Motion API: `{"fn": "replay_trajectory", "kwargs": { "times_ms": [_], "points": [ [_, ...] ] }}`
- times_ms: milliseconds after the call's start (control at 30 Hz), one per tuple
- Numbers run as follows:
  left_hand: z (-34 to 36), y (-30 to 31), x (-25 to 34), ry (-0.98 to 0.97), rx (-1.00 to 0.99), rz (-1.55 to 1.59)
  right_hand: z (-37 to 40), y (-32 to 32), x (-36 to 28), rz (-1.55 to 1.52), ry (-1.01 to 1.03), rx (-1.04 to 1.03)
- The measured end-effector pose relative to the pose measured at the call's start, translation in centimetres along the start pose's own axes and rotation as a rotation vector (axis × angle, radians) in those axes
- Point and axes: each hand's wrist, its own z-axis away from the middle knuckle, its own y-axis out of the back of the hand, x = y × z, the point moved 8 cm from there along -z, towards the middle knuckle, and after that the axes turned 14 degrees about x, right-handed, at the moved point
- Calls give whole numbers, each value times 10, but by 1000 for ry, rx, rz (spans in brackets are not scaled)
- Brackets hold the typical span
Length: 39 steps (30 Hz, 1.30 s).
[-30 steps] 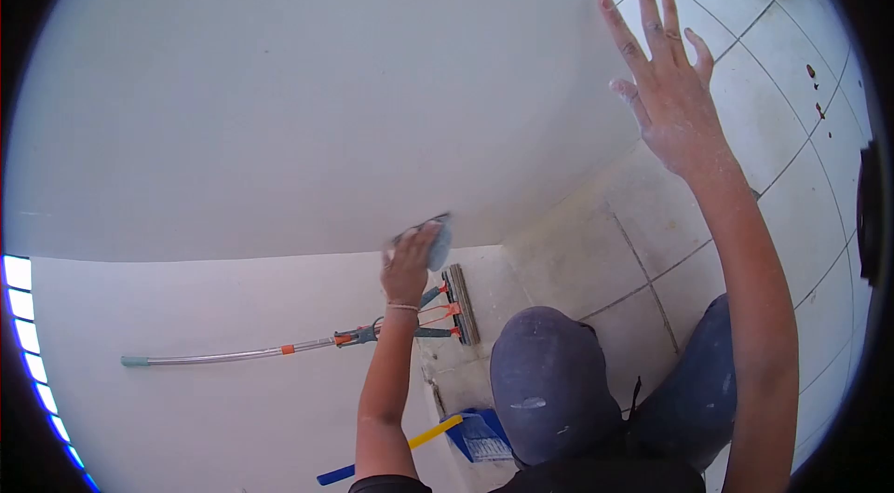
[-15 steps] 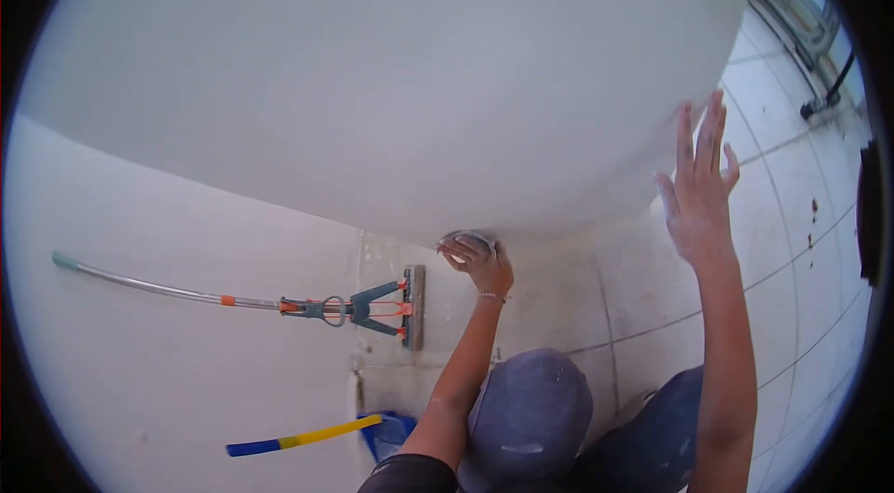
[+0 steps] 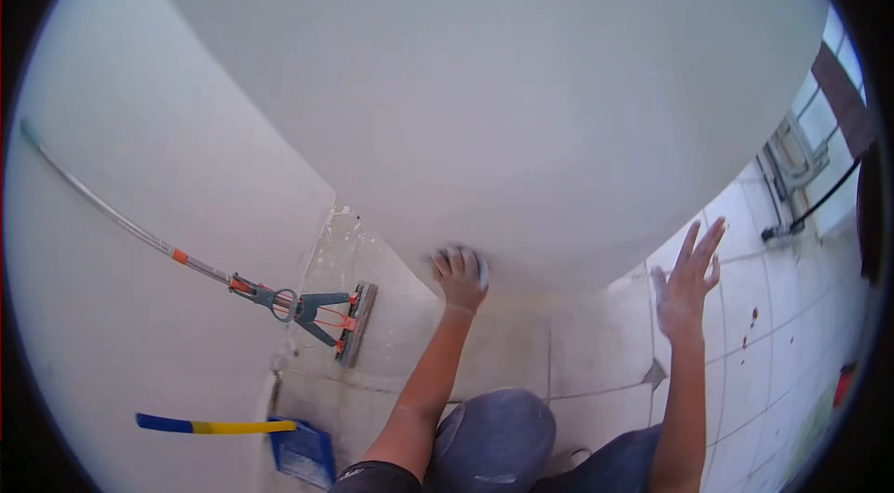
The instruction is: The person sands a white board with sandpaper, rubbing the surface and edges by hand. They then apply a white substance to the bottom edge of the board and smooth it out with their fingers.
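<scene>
Low on the smooth pale wall (image 3: 521, 121), close to its bottom edge, my left hand (image 3: 458, 281) presses a small grey pad (image 3: 483, 270) flat against the surface. The fingers curl over the pad, so only its rim shows beside them. My right hand (image 3: 685, 290) is raised at the wall's right edge with fingers spread and nothing in it. Whitish dust covers that hand.
A squeeze mop (image 3: 279, 302) leans along the left side wall. Below it stands a blue dustpan (image 3: 305, 451) with a yellow-and-blue handle (image 3: 214, 426). My bent knee (image 3: 498, 442) is under the wall, over the tiled floor (image 3: 596, 344). A metal frame (image 3: 792, 158) stands far right.
The view has turned, so the wall, mop and dustpan sit differently. My left hand stays on the wall with the pad, its fingers now pointing up; my right hand appears lower in view.
</scene>
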Motion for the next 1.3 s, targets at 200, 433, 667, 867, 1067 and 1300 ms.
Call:
{"fn": "replay_trajectory", "kwargs": {
  "times_ms": [200, 433, 667, 867, 1067, 1300],
  "points": [
    [-3, 6, -4, 77, 189, 66, 9, 36, 6, 38, 16, 95],
    [-201, 98, -37, 378, 408, 258, 21, 28, 30, -181, -299, 58],
    [22, -10, 7, 52, -175, 198, 9, 71, 9, -242, -298, 216],
    [-147, 75, -21, 370, 104, 283, 23, 67, 20, -439, -493, 250],
    [-76, 26, -23, -70, 76, 64, 18, 72, 32, -509, -542, 384],
    [-12, 8, -36, -71, -416, 230, 21, 84, 28, -396, -636, 428]
  ]
}}
